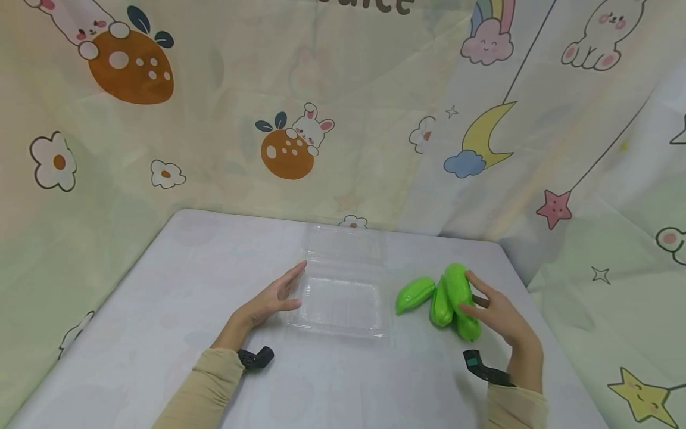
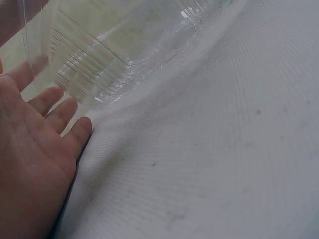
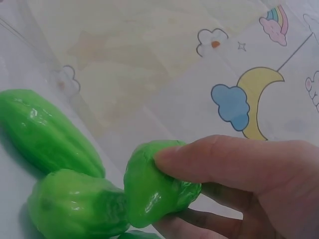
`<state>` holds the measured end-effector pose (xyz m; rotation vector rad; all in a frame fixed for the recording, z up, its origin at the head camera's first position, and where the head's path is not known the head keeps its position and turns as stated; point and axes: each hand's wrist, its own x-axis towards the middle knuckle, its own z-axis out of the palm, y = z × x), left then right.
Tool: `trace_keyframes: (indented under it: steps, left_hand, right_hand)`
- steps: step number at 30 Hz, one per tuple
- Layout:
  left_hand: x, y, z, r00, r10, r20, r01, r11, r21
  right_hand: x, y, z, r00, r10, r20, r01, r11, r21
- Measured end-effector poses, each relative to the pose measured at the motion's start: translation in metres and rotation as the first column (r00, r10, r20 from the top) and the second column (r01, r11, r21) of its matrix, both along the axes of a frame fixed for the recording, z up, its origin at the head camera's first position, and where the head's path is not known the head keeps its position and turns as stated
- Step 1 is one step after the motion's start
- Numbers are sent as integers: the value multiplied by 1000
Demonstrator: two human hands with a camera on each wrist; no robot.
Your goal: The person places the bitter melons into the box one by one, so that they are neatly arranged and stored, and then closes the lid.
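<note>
An open clear plastic clamshell box (image 1: 339,329) lies mid-table, its lid (image 1: 344,244) folded back to the far side. At its left edge is my left hand (image 1: 273,302), fingers extended and thumb apart; in the left wrist view, some fingertips (image 2: 36,69) appear at the clear wall. My right hand (image 1: 501,316) pinches a glossy green, ridged, elongated toy vegetable (image 3: 149,186) between thumb and fingers. Similar green vegetables lie beside and below it: one at the left (image 1: 415,295), one in the middle (image 1: 441,307) and one partly hidden underneath (image 1: 468,329).
A white cloth covers the table (image 1: 343,381). Behind it hangs a printed curtain (image 1: 214,119) with cartoon pictures, which continues along the right side. Black wrist cameras (image 1: 257,357) are strapped on both wrists.
</note>
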<state>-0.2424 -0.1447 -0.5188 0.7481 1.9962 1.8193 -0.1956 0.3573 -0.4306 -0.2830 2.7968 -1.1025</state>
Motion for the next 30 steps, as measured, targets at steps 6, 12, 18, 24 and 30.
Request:
trace_keyframes:
  steps: [6,12,18,24,30]
  left_hand:
    - [0,0,0,1000,1,-1,-1,1000,-2]
    - [0,-1,2,1000,-11,-1,11,1000,5]
    - [0,-1,3,1000,-18,-4,19,1000,15]
    - [1,-1,2,1000,-10,5,10,1000,8]
    - [1,0,3,1000,-12,12,12,1000,11]
  right_hand:
    - [-2,-4,-3,1000,1,24,-1,1000,-9]
    - [-3,-5,-4,999,2,42,-1,1000,-23]
    - [-4,-6,-5,999,19,47,-17,999,-34]
    - [-5,-8,-5,998,24,58,-22,999,-31]
    - [-6,-11,-6,998,30,59,-28,999,-42]
